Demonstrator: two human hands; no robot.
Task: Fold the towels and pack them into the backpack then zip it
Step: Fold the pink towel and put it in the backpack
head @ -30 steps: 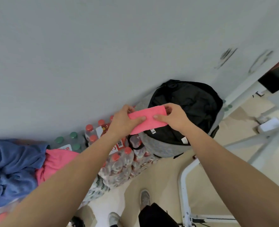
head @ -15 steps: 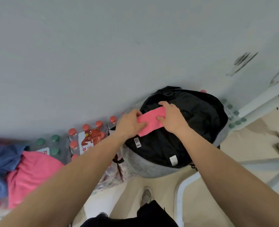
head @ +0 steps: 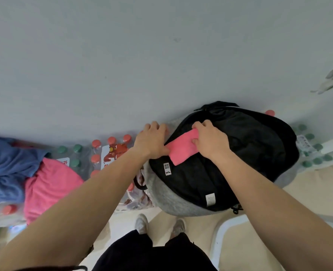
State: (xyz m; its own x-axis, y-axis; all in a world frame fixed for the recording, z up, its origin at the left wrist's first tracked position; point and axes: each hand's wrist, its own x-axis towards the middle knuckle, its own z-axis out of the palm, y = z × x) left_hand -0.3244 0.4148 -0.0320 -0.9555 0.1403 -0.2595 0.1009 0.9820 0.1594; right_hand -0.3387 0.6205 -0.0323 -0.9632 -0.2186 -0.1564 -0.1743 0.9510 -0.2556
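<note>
And down it goes: the folded pink towel (head: pixel 183 151), held up in the air in front of the bag a second ago, is now low at the mouth of the backpack (head: pixel 255 145), middle-right of the frame. It lies against the black lining, tilted, with its lower end still poking out, so it's only part-way in.

The right hand (head: pixel 210 141) has a closed grip on the upper end, fingers curled over the top and thumb underneath. The left hand (head: pixel 152 141) has its thumb clamped on the towel's left end. Its fingers are curled behind, and I can't tell whether they've also caught the bag's rim.

So this towel is nearly packed, I'd say, but there's more to do. A loose pink towel (head: pixel 50 184) and a blue towel (head: pixel 3 167) sit unfolded at the left edge, on top of the bottled water packs (head: pixel 103 153).

The bag leans on those packs against the wall (head: pixel 161 55), and that soft mouth could sag shut. A white frame (head: pixel 220 231) crowds the floor at lower right.
</note>
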